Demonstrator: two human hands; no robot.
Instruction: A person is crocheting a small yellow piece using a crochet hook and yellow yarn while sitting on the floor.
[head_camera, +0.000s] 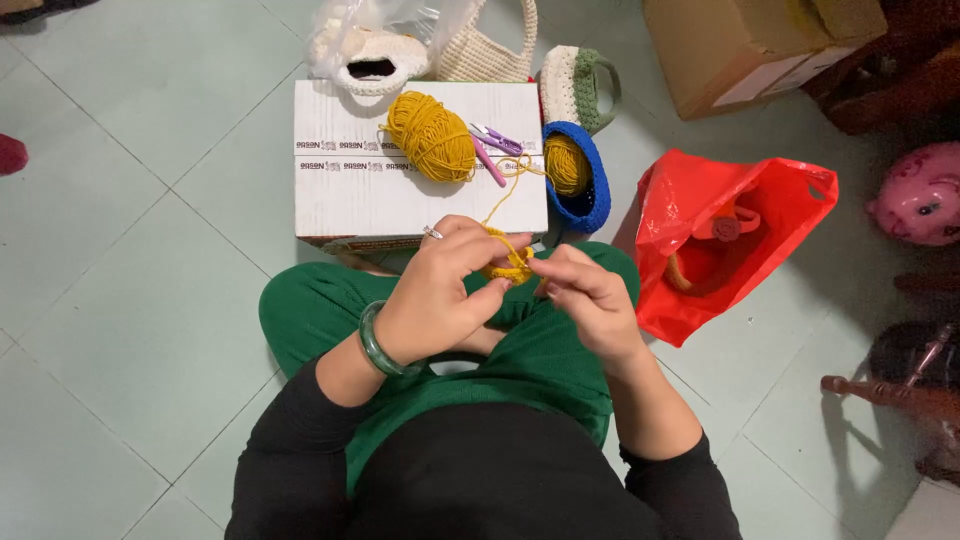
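My left hand, with a ring and a green bangle on the wrist, pinches a small mustard-yellow crochet piece over my lap. My right hand meets it from the right, fingers closed at the piece's edge; any hook is hidden. A yellow strand runs up from the piece to a mustard yarn ball on a white cardboard box. A purple and pink pair of tools lies beside the ball.
A blue crochet basket holding a second yellow ball sits right of the box. Cream crochet bags, a green-trimmed one, a red plastic bag, a brown carton and a pink toy surround it.
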